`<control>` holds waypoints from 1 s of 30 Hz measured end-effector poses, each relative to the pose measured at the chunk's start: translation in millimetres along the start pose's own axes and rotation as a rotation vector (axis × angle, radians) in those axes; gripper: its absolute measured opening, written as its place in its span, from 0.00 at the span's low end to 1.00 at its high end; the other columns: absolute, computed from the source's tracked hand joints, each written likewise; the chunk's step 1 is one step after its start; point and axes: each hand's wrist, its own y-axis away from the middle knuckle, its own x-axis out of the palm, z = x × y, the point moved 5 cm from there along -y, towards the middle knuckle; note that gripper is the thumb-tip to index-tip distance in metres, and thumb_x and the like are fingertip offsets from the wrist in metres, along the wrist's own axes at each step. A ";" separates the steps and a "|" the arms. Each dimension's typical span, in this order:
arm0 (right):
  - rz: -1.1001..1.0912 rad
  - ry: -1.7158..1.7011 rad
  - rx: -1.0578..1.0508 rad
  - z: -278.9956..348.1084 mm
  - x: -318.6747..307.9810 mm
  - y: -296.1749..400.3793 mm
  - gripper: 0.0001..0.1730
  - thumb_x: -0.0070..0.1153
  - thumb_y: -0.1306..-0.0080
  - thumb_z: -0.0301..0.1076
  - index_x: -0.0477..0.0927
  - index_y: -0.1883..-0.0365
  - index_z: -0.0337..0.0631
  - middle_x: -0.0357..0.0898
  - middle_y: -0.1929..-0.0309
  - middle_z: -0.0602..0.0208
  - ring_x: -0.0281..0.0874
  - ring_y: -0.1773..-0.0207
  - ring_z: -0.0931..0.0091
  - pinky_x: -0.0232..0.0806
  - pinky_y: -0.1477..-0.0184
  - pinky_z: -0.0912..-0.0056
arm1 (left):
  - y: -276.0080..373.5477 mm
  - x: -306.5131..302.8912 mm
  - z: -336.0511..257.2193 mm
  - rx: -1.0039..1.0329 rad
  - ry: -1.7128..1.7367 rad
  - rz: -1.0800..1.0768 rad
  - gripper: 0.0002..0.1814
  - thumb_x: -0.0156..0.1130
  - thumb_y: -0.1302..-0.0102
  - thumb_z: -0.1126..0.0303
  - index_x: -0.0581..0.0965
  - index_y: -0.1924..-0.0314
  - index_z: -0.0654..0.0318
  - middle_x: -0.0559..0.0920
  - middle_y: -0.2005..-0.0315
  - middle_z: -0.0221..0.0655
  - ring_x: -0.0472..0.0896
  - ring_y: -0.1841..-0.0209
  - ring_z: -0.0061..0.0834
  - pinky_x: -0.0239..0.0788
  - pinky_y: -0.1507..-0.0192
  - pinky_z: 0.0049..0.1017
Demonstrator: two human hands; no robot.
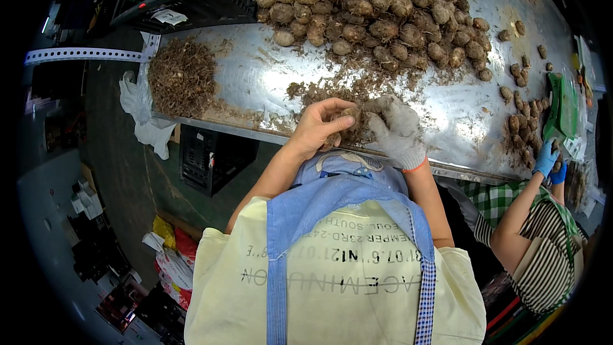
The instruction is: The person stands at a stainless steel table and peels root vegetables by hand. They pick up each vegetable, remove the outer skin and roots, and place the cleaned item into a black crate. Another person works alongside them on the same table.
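Observation:
My bare left hand [318, 127] is curled around a brown, hairy taro corm [352, 116], with the thumb across its near side. Another brown lump [329, 143] shows below those fingers, partly hidden. My right hand [397, 127] wears a grey knitted glove with an orange cuff edge. Its fingers are bent close against the right side of the corm; whether they grip it is hidden. Both hands are over the near edge of a metal table [249, 67]. Loose root fibres and peelings [325, 91] lie under and beyond them.
A large heap of taro corms [364, 9] covers the table's far side. Black crates stand at the back left [191, 7] and below the table [210, 158]. A fibre pile [182, 76] is on the left. At right, a co-worker's blue-gloved hand [546, 159] is near smaller corms [524, 124].

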 end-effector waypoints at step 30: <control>0.116 -0.766 0.501 -20.7 24.3 11.8 0.23 0.48 0.31 0.43 0.71 0.48 0.32 0.79 0.62 0.61 0.76 0.59 0.77 0.71 0.61 0.75 | 0.0 5.6 -18.5 0.525 -0.351 -0.103 0.17 0.71 0.50 0.79 0.77 0.60 0.64 0.79 0.54 0.34 0.77 0.52 0.24 0.67 0.47 0.25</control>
